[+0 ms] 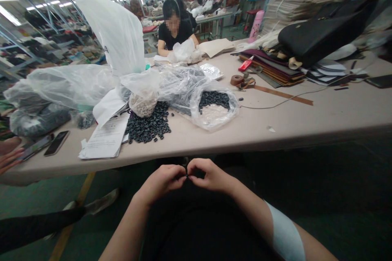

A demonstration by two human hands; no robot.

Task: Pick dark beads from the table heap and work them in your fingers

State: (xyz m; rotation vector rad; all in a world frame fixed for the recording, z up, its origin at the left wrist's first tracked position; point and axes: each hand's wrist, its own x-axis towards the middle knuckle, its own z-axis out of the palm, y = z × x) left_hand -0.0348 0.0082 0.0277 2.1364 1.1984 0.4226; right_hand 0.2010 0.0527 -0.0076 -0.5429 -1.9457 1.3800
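Observation:
My left hand [168, 177] and my right hand [208, 174] meet in front of my body, just below the table's front edge. Both are closed in a pinch, fingertips almost touching. Between them is a small dark piece [186, 175], too small to name. On the table beyond lies a loose heap of small dark ring-like pieces [147, 128]. To its right, a clear plastic bag [211, 120] stands open with more dark pieces [214, 99] inside. A bag of pale rings [143, 105] rests against the heap.
Printed papers [102, 140] and a phone [56, 143] lie at the left, near another person's hand [10, 155]. A co-worker [174, 28] sits across the table [260, 124]. Rolled brown strip [237, 80], a red tube [246, 64] and stacked material [272, 69] lie at the right.

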